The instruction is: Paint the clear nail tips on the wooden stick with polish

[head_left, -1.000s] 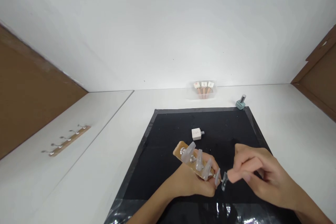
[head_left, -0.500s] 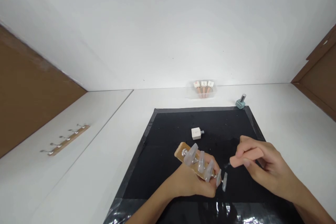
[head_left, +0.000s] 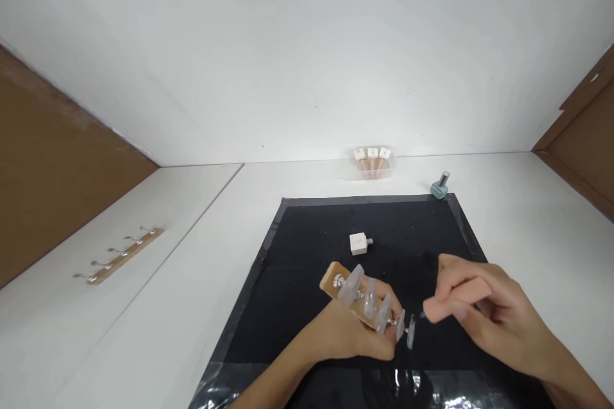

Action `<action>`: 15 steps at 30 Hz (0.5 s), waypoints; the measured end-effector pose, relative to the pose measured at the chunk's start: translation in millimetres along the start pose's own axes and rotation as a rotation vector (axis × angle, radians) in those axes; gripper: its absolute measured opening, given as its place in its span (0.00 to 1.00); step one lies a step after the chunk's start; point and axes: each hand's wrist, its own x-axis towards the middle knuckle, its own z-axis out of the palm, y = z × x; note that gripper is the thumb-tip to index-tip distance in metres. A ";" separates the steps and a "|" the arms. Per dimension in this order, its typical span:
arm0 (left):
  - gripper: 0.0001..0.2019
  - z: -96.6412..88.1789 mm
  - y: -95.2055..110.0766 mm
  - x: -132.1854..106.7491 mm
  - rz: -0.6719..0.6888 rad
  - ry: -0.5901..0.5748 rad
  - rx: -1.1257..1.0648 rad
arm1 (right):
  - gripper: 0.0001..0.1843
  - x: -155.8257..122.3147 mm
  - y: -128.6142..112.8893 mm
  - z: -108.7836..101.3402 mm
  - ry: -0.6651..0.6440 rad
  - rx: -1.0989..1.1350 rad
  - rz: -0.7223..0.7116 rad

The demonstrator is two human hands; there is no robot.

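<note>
Narrow gap between nail rack (head_left: 369,297) and peach handle (head_left: 464,294), open black mat (head_left: 410,236) beyond.

Salmon pink is seen on the brush handle (head_left: 437,309), light tan on the holder (head_left: 330,278) and whitish grey on the nail tips (head_left: 352,285). The mat (head_left: 311,236) is coloured black, the squat bottle (head_left: 438,190) greyish teal.

A white wall (head_left: 288,51) backs a white tabletop (head_left: 537,223) between brown panels (head_left: 52,172).

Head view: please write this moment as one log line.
left hand: holds strip with five nail tips; right hand: holds pink cap, apart from tips; white bottle: on black mat
</note>
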 end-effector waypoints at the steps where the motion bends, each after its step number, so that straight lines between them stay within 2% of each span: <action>1: 0.04 -0.1 0.3 0.5 0.006 0.006 -0.002 | 0.12 -0.2 -0.1 0.5 -0.030 0.038 -0.011; 4: 0.04 0.0 0.7 1.4 0.023 0.009 -0.009 | 0.12 0.3 -0.6 1.9 -0.068 0.042 0.002; 8: 0.04 -1.0 -1.3 0.5 0.057 -0.006 -0.037 | 0.11 2.0 -1.9 2.2 0.035 -0.017 0.012; 12: 0.05 -1.8 -3.5 0.4 0.072 -0.003 -0.042 | 0.10 3.2 -3.2 2.8 -0.040 0.058 -0.041; 15: 0.05 -1.6 -4.5 0.4 0.065 0.008 -0.029 | 0.13 2.8 -2.4 2.6 0.004 -0.044 -0.023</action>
